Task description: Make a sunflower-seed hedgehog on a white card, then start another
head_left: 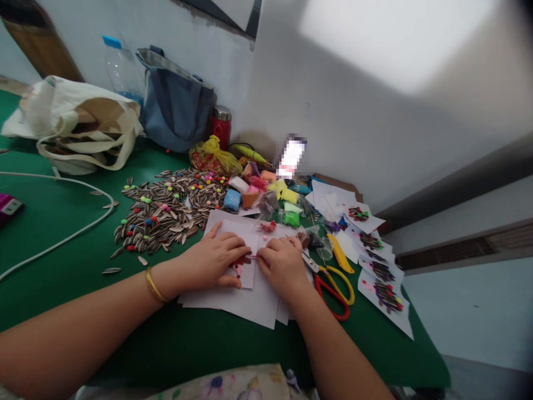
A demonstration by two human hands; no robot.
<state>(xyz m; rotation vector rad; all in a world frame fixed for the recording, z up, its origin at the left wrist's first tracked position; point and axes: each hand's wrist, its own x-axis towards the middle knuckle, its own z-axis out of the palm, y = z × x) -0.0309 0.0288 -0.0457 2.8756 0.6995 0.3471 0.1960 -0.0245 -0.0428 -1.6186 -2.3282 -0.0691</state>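
My left hand [216, 256] lies flat with its fingers stretched out on a small white card [249, 280], over a stack of white paper [233, 304]. Beside its fingertips, dark red and pink bits [237, 270] show on the card, partly covered. My right hand [283, 265] rests at the card's right edge, its fingers closed on one end of a thin pink strip [253, 256]. The strip's other end reaches toward my left fingers. A lump of red clay [267, 226] sits just beyond both hands.
Sunflower seeds [166, 214] mixed with coloured balls are heaped on the green table [62, 244]. Coloured clay packets [232, 200] lie behind the paper. Scissors [333, 289] and a yellow cutter [340, 253] are at right, near seed-decorated cards [385, 297]. A lit phone [291, 156] leans on the wall.
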